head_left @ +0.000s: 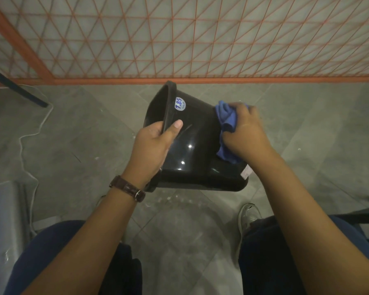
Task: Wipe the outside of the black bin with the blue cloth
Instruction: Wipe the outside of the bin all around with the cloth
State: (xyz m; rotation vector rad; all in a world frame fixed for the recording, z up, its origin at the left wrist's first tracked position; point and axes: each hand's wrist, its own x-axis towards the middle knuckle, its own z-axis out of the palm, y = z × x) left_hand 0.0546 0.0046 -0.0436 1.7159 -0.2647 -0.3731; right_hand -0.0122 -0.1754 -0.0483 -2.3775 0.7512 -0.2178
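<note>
One black bin (192, 133), one blue cloth (226, 120), two hands: left hand (153, 143) and right hand (245, 133). One price sticker (179, 103) on the bin, one wristwatch (127, 188), one white shoe (248, 216), one orange mesh fence (179, 39). One white cable (28, 137) on the floor, possibly more than one strand, too dim to separate.

An orange wire-mesh fence (179, 39) stands behind the grey tiled floor (83, 135) — a white cord (30, 133) trails left.

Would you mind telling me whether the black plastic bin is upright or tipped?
Tipped: the black plastic bin is held sideways off the floor, rim under the left hand, base towards the right hand.
</note>
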